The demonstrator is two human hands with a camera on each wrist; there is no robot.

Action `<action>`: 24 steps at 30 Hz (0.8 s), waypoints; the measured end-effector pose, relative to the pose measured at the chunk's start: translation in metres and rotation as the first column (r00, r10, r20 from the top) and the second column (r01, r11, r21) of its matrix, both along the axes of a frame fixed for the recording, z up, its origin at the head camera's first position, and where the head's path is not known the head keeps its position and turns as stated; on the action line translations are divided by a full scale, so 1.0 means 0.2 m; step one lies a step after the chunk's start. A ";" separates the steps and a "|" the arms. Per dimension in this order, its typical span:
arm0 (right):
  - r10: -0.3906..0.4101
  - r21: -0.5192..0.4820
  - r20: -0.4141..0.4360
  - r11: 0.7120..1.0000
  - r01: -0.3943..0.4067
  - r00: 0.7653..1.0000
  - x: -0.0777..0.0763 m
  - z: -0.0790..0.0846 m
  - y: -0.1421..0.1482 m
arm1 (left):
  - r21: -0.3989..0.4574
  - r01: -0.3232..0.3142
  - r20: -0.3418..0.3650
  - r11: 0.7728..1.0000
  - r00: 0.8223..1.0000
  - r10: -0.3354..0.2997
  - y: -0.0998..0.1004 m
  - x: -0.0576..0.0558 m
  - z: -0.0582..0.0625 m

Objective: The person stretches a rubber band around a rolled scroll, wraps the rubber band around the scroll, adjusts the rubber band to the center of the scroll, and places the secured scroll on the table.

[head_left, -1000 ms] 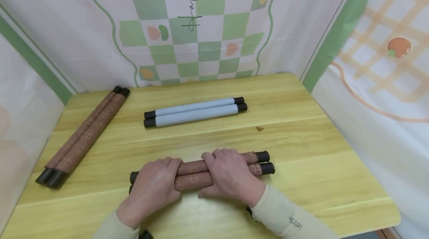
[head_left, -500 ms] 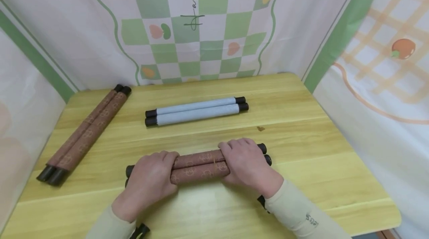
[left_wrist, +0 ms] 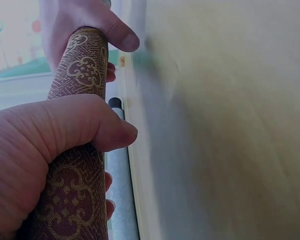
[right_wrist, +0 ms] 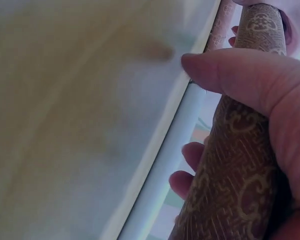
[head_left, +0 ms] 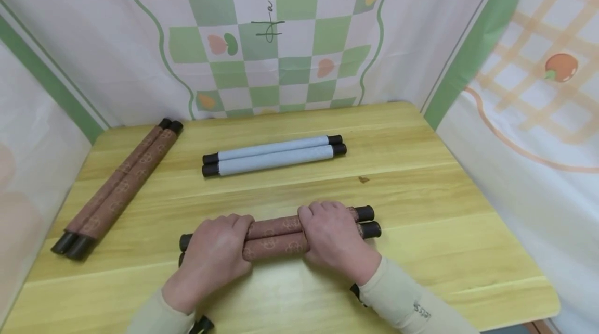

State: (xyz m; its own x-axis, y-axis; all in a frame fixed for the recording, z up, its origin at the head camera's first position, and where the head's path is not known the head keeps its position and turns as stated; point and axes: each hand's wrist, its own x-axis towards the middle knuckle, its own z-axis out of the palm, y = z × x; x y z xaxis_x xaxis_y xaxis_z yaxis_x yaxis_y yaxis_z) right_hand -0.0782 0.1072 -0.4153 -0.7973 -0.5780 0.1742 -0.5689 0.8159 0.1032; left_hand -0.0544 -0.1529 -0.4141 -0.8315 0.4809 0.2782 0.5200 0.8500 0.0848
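A brown scroll (head_left: 276, 247) with a gold pattern and black rod ends lies crosswise in front of me, rolled from both sides into two parallel rolls. My left hand (head_left: 216, 252) grips its left part. My right hand (head_left: 334, 236) grips it right of the middle, and both right rod ends stick out past that hand. In the left wrist view the thumb of the left hand (left_wrist: 65, 122) lies over the near roll, and fingertips show beyond it. The right wrist view has the right hand (right_wrist: 260, 75) wrapped around the scroll (right_wrist: 235, 165) likewise.
Behind the hands lies a light blue double-rolled scroll (head_left: 276, 157) with black ends. A longer brown scroll (head_left: 124, 185) lies slantwise at the left edge of the wooden table (head_left: 444, 251). Printed curtains (head_left: 299, 27) enclose the back and sides. A small brown mark (head_left: 363, 179) shows on the tabletop.
My right hand has moved right along the brown scroll, then a little back toward the middle. The scroll's right end tipped away and came partly back. The left hand has shifted only slightly.
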 end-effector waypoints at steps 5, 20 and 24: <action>0.005 0.002 0.028 1.000 -0.005 1.000 0.01 0.00 -0.04 | 0.006 0.003 0.008 1.000 1.000 -0.003 0.00 0.01 -0.01; 0.079 -0.044 -0.046 0.996 -0.081 0.996 0.04 0.00 -0.11 | 0.032 0.038 -0.021 0.999 0.999 -0.037 0.02 0.02 -0.03; 0.078 -0.069 -0.095 0.994 -0.084 0.992 0.04 -0.02 -0.12 | 0.030 0.033 -0.029 0.999 0.999 -0.032 0.03 0.02 -0.04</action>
State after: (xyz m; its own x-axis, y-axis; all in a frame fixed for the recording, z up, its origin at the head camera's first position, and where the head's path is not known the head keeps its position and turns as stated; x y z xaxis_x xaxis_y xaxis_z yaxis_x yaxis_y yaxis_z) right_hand -0.0695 0.0829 -0.4185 -0.7270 -0.6230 0.2888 -0.6243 0.7748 0.0998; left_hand -0.0505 -0.1474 -0.4225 -0.8070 0.4989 0.3160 0.5501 0.8297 0.0949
